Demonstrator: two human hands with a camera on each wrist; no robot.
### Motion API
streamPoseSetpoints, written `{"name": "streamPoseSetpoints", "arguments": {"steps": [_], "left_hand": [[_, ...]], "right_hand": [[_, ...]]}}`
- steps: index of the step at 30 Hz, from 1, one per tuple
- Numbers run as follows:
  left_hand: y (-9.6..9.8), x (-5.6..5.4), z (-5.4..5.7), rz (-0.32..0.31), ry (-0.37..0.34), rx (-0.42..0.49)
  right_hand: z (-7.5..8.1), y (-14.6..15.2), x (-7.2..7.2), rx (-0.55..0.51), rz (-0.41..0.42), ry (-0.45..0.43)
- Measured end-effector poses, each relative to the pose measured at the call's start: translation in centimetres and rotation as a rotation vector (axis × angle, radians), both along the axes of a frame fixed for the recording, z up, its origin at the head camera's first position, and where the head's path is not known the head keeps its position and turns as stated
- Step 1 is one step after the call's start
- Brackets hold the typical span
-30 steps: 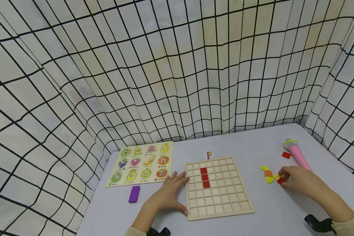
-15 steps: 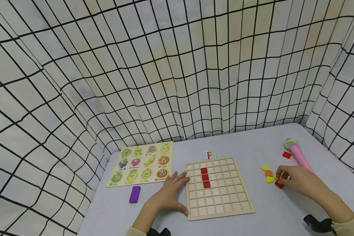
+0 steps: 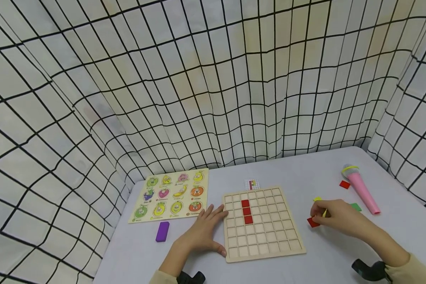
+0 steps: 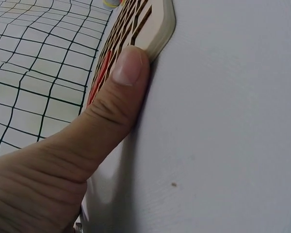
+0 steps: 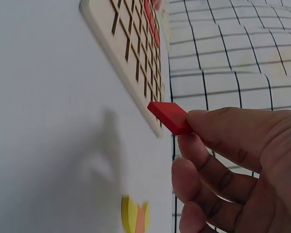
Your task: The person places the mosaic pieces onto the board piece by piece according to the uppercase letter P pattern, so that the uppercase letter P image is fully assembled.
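A wooden grid board (image 3: 266, 257) lies flat, with a column of several red squares (image 3: 246, 210) set in its cells. My left hand (image 3: 204, 233) rests spread along its left edge. The left wrist view has that thumb (image 4: 128, 73) touching the board's rim. Thumb and index finger of my right hand (image 3: 340, 216) pinch a red square tile (image 5: 170, 116), raised above the table to the right of the board. Loose yellow and orange tiles (image 5: 136, 213) lie below that hand, partly hidden by it in the head view.
A green tile (image 3: 356, 207), another red tile (image 3: 344, 184) and a pink toy microphone (image 3: 363, 191) lie at the right. A small pattern card (image 3: 252, 185) sits behind the board. Left are a fruit picture board (image 3: 168, 196) and a purple block (image 3: 162, 231). Netting over white cloth (image 3: 198, 98) encloses the table.
My right hand has picked up the red tile from beside the loose tiles and moved left with it toward the board. A green tile has come into sight. My left hand stays put.
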State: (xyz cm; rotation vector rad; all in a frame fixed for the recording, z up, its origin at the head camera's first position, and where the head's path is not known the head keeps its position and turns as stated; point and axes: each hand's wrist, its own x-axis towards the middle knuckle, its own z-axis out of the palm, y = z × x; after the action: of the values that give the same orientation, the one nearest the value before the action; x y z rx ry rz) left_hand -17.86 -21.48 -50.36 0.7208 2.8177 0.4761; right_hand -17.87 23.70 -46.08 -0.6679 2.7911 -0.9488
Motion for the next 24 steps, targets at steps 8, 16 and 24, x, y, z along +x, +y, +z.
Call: {"name": "streamPoseSetpoints", "arguments": {"steps": [8, 16, 24], "left_hand": [[0.4, 0.4, 0.7, 0.061, 0.001, -0.050], [0.4, 0.3, 0.6, 0.070, -0.008, -0.045], [0.3, 0.2, 0.7, 0.070, -0.010, -0.037]], "right_hand": [[0.1, -4.0, -0.3, -0.052, 0.064, -0.027], [-0.4, -7.7, -0.4, -0.048, 0.081, -0.041], [-1.2, -11.3, -1.0, -0.134, 0.033, -0.024]]}}
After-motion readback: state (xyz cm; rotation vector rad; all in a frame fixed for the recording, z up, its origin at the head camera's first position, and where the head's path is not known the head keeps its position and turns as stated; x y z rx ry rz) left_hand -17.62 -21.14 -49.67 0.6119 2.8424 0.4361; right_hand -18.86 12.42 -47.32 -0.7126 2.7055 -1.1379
